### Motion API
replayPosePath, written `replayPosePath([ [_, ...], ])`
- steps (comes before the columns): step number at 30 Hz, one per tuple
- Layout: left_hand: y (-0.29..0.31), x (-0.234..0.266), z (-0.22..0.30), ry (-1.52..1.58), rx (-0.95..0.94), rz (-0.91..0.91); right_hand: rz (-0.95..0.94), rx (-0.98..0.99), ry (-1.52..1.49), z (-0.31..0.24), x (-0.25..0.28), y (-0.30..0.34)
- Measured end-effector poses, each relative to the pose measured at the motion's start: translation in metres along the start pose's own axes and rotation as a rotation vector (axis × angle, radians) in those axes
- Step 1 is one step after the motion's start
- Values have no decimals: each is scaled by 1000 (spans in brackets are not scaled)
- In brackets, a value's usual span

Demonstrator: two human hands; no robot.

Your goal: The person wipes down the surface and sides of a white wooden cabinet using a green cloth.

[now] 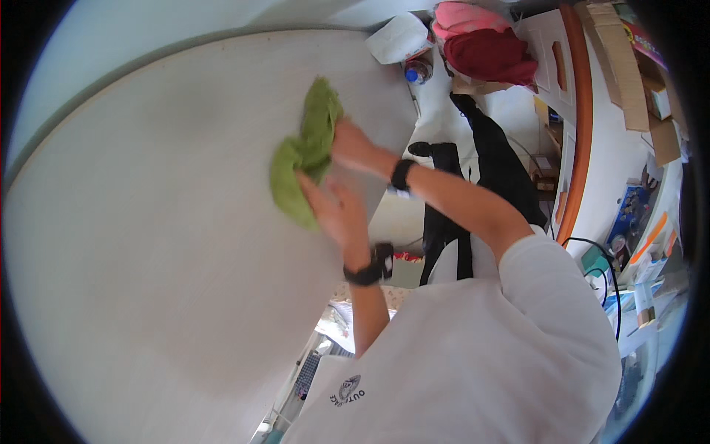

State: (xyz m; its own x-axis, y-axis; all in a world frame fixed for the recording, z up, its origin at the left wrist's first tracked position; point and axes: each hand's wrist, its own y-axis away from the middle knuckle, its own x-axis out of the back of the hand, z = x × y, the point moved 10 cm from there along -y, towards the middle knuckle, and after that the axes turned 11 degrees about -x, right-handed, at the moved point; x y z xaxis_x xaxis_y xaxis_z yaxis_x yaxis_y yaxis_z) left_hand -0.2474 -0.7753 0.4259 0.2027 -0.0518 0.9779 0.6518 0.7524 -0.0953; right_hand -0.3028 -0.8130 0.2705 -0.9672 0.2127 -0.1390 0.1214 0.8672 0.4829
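A bunched, crumpled green cloth is held in front of a large pale flat panel. My right hand grips the cloth at its right side, with the fingertips hidden in the folds. Lower down, my left hand is closed on the cloth's lower part, one finger lying over the green fabric. Both hands are a little blurred by motion. Each wrist wears a black band. Whether the cloth touches the panel I cannot tell.
Red and pink fabric is piled at the back right, beside a white bag and a blue-capped bottle. To the right stand a white cabinet with a brown edge and cardboard boxes. A black cable hangs near my right shoulder.
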Motion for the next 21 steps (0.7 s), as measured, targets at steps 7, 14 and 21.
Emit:
replayPosePath([
  [7,-43,87,48,101,-103,373,570,951,-9,-166,42,72],
  [14,-70,-45,42,10,-175,-61,669,426,-151,-19,77,-58],
  [21,3,-26,18,162,-32,-83,519,356,-31,6,-5,18],
])
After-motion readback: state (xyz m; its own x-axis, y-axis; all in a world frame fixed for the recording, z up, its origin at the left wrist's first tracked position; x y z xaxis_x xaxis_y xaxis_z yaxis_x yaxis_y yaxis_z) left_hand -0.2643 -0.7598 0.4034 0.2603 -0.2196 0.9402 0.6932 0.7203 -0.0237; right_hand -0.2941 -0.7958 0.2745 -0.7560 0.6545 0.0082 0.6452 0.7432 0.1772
